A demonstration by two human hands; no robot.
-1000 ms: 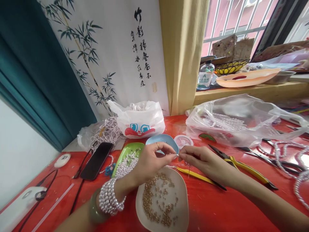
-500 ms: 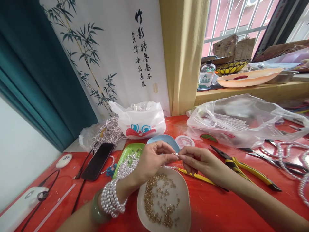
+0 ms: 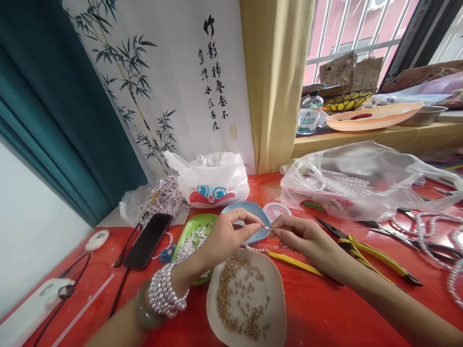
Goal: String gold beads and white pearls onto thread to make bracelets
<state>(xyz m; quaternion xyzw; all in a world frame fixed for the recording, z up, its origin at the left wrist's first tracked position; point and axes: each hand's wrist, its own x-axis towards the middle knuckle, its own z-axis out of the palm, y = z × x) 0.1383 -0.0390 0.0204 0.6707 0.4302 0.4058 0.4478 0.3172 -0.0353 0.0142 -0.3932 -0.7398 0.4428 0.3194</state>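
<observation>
My left hand (image 3: 227,237) and my right hand (image 3: 303,238) meet fingertip to fingertip above the red table (image 3: 325,308). Both are closed in a pinch around a small pearl bead (image 3: 266,227) on a fine thread I can barely see. Several pearl bracelets (image 3: 166,294) and a green bangle (image 3: 142,311) ring my left wrist. Right below the hands lies a beige dish (image 3: 275,289) of small gold beads. A green tray (image 3: 191,229) with pearl strands lies under my left hand, and a blue dish (image 3: 253,209) sits behind it.
Yellow-handled pliers (image 3: 365,253) and scissors (image 3: 415,241) lie to the right, near pearl strands (image 3: 434,226). Two plastic bags (image 3: 211,180) (image 3: 361,178) stand at the back. A black phone (image 3: 147,240) and cables lie left. The window sill holds a bottle (image 3: 308,114) and plates.
Both hands have risen slightly and stayed pinched together at the bead; my right fingers shifted a little on it. Nothing else on the table moved.
</observation>
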